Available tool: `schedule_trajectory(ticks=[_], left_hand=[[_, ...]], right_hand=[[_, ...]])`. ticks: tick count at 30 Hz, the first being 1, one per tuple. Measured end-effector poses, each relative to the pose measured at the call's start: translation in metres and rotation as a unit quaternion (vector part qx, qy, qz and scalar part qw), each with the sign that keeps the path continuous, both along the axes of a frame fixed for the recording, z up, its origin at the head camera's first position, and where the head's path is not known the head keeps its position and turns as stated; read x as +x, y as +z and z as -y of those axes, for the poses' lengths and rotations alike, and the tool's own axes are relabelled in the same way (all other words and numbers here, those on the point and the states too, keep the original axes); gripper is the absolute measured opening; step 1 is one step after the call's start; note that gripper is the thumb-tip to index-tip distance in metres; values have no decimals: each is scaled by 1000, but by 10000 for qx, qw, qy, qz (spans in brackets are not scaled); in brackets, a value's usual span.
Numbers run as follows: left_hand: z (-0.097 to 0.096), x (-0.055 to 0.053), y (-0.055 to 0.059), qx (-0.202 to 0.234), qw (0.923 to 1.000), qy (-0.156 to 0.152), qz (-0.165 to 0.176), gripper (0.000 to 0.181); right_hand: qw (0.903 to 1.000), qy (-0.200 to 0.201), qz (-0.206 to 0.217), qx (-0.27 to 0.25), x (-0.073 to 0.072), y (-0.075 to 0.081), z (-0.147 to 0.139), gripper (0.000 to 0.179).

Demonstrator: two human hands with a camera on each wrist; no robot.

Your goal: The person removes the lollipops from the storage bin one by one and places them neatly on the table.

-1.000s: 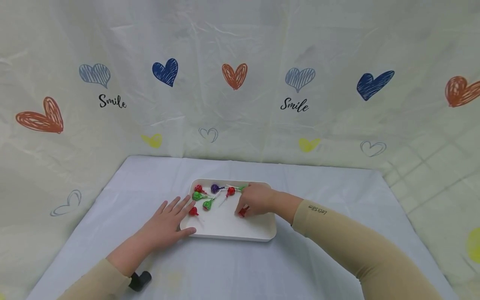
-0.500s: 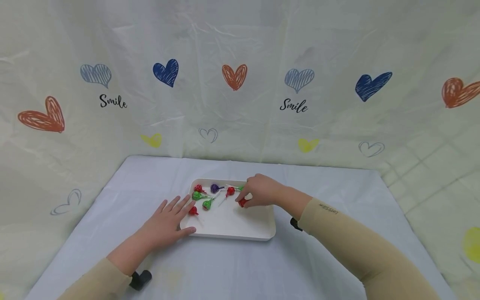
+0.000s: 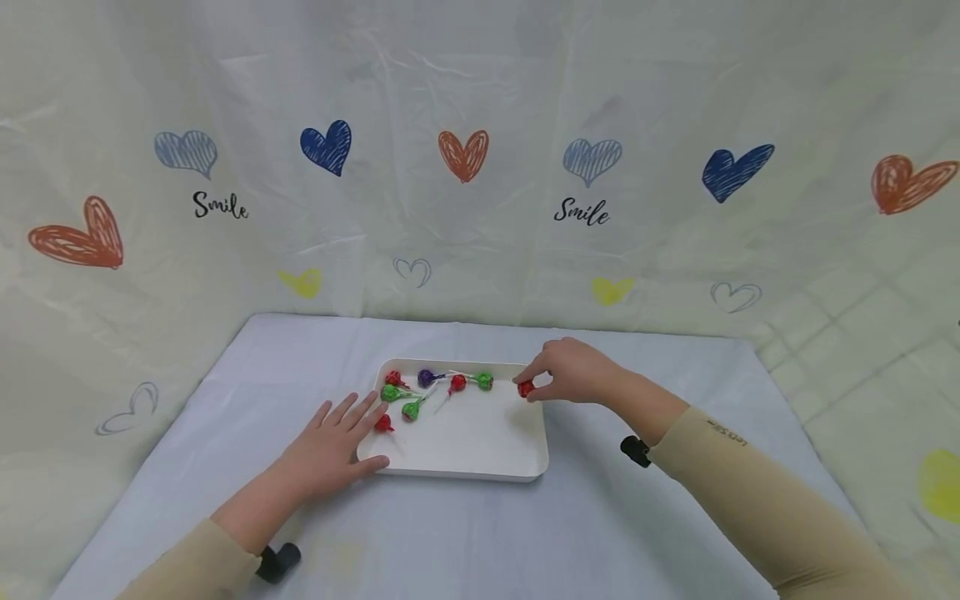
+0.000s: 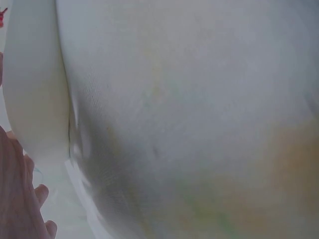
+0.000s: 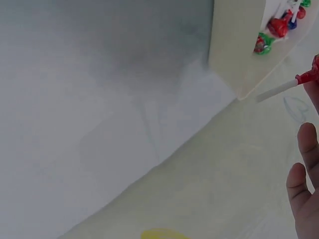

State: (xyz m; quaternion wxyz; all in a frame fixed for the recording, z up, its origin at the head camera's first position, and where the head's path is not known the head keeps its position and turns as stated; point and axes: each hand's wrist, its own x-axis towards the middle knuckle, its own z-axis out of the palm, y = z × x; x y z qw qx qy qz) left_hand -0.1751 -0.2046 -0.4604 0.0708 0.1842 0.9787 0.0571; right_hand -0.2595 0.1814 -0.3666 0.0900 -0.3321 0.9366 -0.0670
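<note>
My right hand (image 3: pixel 573 371) pinches a red-wrapped lollipop (image 3: pixel 526 389) at the right end of the white tray (image 3: pixel 465 446). Its white stick and twisted red wrapper (image 5: pixel 311 74) show in the right wrist view. With fingers spread, my left hand (image 3: pixel 330 446) rests on the tray's left edge. In the tray lie other lollipops: a purple one (image 3: pixel 426 378) at the back, a red one (image 3: pixel 457 383) and a green one (image 3: pixel 485 381) beside it. More red and green ones, such as a green lollipop (image 3: pixel 410 411), lie at the left near my left fingertips.
A white cloth covers the table (image 3: pixel 450 533). Behind it hangs a pale sheet (image 3: pixel 510 250) printed with hearts and the word Smile. Dark wrist cameras sit under both forearms, the left one (image 3: pixel 279 563) close to the table.
My right hand has lifted the red lollipop and moved right with it toward the tray's right end, uncovering a green lollipop at the back. My left hand has stayed in place.
</note>
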Motion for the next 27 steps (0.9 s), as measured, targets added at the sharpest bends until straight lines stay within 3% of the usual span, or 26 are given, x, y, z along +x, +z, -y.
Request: schedule_trajectory(ticks=[5,12,27], left_hand=[[1,-1,-3,-19,10000,-12,-27,92],[1,0,-5,-38,10000,-31,-58,92],[0,0,-1,-26,10000,36,-11,91]], right_hand=[[9990,-426,90,-137,5,-4,-33,31],[9982,-484,239,-277,11,-14,-62,30],[9961,-663,483,327,12,-56,-67,25]])
